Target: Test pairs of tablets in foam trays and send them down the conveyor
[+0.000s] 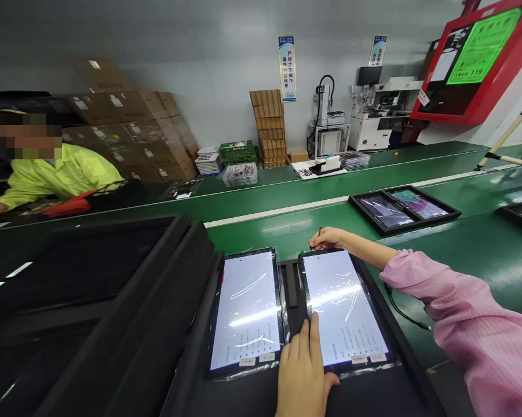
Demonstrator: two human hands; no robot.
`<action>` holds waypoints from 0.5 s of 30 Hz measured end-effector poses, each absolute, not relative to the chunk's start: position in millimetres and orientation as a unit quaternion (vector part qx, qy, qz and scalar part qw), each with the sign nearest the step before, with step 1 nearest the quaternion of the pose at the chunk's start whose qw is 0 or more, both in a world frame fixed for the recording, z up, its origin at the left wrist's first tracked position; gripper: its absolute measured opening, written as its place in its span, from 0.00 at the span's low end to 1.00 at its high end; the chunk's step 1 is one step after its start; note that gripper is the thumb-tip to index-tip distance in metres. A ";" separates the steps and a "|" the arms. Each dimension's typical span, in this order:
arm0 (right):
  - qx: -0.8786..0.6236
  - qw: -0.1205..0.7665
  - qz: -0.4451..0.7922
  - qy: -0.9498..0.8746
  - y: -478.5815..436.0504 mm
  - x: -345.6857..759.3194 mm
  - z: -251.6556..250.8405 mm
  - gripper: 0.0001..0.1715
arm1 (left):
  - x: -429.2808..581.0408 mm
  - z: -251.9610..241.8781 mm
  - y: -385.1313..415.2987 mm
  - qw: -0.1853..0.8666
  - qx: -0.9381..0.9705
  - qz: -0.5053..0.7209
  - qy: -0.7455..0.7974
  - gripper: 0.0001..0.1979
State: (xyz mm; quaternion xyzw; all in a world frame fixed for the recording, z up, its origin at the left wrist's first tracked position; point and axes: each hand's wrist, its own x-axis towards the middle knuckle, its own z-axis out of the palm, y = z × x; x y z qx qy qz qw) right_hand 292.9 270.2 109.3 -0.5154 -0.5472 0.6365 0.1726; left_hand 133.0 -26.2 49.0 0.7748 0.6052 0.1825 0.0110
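Observation:
Two tablets with lit white screens lie side by side in a black foam tray (292,284). Across the lower left edge of the right tablet (343,295) rests my left hand (303,365), its fingers stretched out and touching the frame and screen edge. My right hand (328,237) is at that tablet's far left corner, pinching a thin black stick-like thing (320,231); its lower end is too small to make out. The left tablet (248,307) is untouched. Both have clear film and small white labels along their near edges.
Stacked black foam trays (156,324) stand at my left. A black cable (404,313) lies by my right sleeve. Beyond, another tray (404,208) holds two tablets on the green conveyor (252,234). Across the line, a person in yellow (69,174) sits near cardboard boxes (134,133).

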 end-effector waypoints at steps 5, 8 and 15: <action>-0.534 0.175 0.590 -0.580 272.2 296.9 111.2 0.10 | 132.6 47.2 -25.9 0.011 0.773 0.176 0.610 0.62; -0.547 0.160 0.577 -0.585 273.9 298.5 110.6 0.11 | 131.5 46.9 -25.8 0.014 0.774 0.180 0.607 0.63; -0.545 0.122 0.598 -0.575 271.5 297.1 104.5 0.15 | 132.2 46.7 -28.1 0.028 0.774 0.167 0.610 0.57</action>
